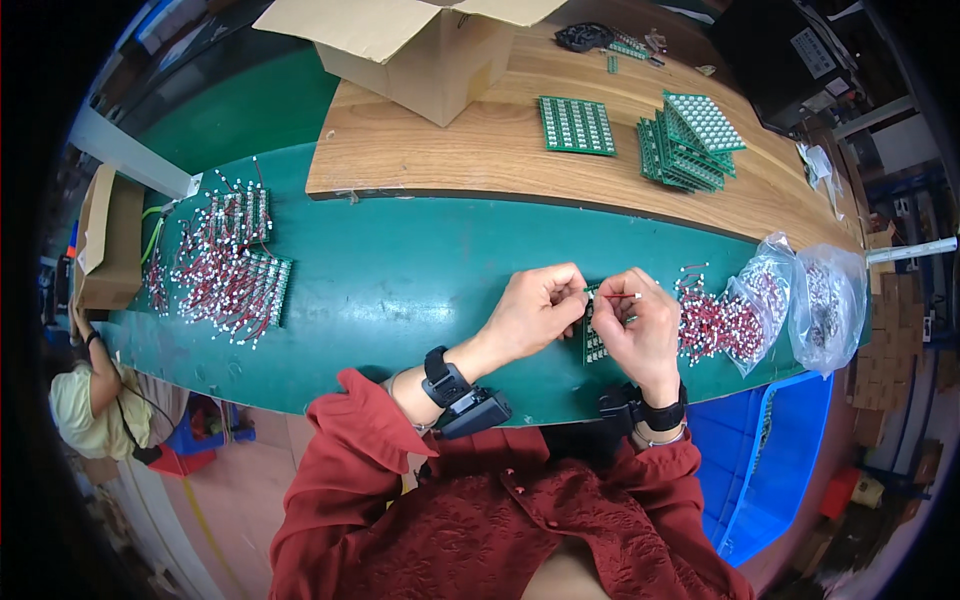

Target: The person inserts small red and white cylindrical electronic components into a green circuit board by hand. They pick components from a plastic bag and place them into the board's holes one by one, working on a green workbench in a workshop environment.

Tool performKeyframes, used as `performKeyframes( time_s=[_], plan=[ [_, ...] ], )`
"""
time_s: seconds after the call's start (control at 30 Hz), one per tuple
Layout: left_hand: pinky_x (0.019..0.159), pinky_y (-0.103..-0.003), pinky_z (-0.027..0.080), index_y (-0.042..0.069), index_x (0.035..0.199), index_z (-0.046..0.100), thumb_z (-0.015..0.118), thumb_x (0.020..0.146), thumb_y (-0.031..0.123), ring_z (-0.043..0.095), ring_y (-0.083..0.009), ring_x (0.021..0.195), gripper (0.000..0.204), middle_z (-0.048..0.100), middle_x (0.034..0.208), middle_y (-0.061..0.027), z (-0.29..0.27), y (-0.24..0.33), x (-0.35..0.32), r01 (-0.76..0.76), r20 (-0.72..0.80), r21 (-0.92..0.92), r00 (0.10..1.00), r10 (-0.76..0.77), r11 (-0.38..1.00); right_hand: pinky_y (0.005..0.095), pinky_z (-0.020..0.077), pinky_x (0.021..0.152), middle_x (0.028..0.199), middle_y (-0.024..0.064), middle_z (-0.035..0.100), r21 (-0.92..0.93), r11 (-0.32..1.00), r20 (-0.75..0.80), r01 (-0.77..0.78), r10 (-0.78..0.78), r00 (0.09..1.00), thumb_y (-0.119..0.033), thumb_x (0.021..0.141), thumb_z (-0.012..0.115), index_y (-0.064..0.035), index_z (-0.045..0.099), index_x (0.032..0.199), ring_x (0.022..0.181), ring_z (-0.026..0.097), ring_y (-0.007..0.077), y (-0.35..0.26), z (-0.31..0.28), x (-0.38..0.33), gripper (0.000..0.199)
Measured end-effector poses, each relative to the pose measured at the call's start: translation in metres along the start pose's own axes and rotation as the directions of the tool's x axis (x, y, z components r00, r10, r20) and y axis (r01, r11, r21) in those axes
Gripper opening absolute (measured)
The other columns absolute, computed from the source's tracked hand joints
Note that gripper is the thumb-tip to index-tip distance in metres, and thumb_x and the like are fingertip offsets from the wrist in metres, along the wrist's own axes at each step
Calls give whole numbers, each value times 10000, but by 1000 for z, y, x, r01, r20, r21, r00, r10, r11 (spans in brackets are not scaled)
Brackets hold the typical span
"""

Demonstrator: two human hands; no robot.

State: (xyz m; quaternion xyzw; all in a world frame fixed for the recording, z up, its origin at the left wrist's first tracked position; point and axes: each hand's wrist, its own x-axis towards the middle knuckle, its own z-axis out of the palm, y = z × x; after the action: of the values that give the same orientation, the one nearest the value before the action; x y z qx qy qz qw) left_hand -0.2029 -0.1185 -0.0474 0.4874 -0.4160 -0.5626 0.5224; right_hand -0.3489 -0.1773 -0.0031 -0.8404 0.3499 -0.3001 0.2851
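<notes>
A green circuit board panel [596,350] lies on the green table, mostly hidden under my hands. My left hand [540,312] is closed in a pinch at the panel's upper left corner; what its fingertips hold is hidden. Over the panel, my right hand [642,330] pinches a short red wire lead [622,295] with a small white connector at its end. The two hands' fingertips nearly meet. Just right of my right hand spreads a loose pile of red and black wire leads [712,322] with white connectors, spilling from a clear plastic bag [764,290].
Another clear bag [828,305] sits at the right edge. Panels with wires attached [235,265] are heaped at left. Beyond, a wooden board [420,165] bears an open carton [420,70], one panel [577,126] and stacked panels [690,145]. Below right is a blue bin [765,470]; a person [100,400] is at far left.
</notes>
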Motion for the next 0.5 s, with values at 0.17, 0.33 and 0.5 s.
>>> performKeyframes(
  time_s=[0.17,0.33,0.5],
  plan=[
    [515,-209,469,25,839,556,534,911,82,550,-46,574,95,575,668,7,-1,-1,-2,-18,-16,5,1000,18,1000,292,447,441,671,67,536,-103,994,-34,39,-43,999,-1,735,645,-41,555,767,482,559,176,-3,4,-4,103],
    [465,-242,434,-4,774,558,562,846,64,532,-66,513,100,548,569,-15,2,-5,0,-98,-85,45,991,101,994,305,449,444,679,73,525,-219,973,-65,74,-91,994,5,744,639,-51,542,768,503,564,197,-13,10,-6,115],
    [462,-242,435,-3,768,561,561,842,65,528,-66,504,101,554,570,-18,5,-2,1,-83,-91,-13,992,82,996,265,465,467,689,59,533,-21,1000,-63,12,-13,998,34,737,634,-33,546,764,553,580,149,2,4,-7,113]
  ],
)
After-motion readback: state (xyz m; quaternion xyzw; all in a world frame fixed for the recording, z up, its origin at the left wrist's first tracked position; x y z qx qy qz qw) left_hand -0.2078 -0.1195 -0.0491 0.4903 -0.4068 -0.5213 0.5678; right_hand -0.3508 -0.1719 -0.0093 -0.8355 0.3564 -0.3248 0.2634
